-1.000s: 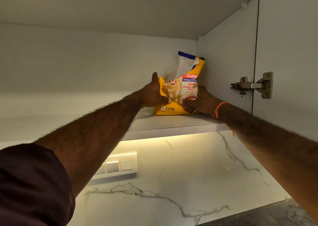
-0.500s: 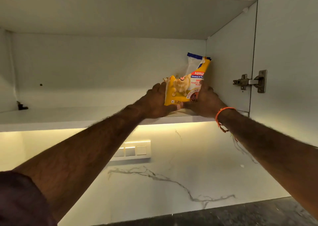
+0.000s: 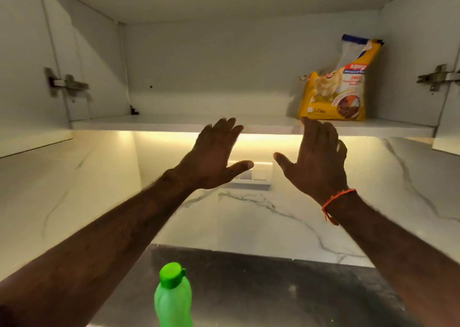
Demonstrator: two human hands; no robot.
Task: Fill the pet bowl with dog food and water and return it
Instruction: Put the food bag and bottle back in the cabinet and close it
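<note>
A yellow pet food bag (image 3: 336, 88) with a white and blue top stands upright at the right end of the wall cabinet's bottom shelf (image 3: 174, 122). My left hand (image 3: 214, 155) and my right hand (image 3: 316, 160) hang in the air below and in front of the shelf edge, fingers straight and spread, holding nothing. My right hand's fingertips are just below the bag's left corner, apart from it. An orange thread is tied round my right wrist. A green water bottle (image 3: 173, 297) with its cap on stands on the dark counter below. No pet bowl is in view.
Both cabinet doors stand open, with metal hinges at the left (image 3: 67, 84) and right (image 3: 435, 78). A lit strip glows under the shelf. A white switch panel (image 3: 254, 177) is on the marble backsplash. The dark counter (image 3: 273, 289) runs below.
Both hands have let go of the food bag and drawn back from the shelf. The bag now stands alone on the shelf. The view has pulled back, and the green bottle has come into sight.
</note>
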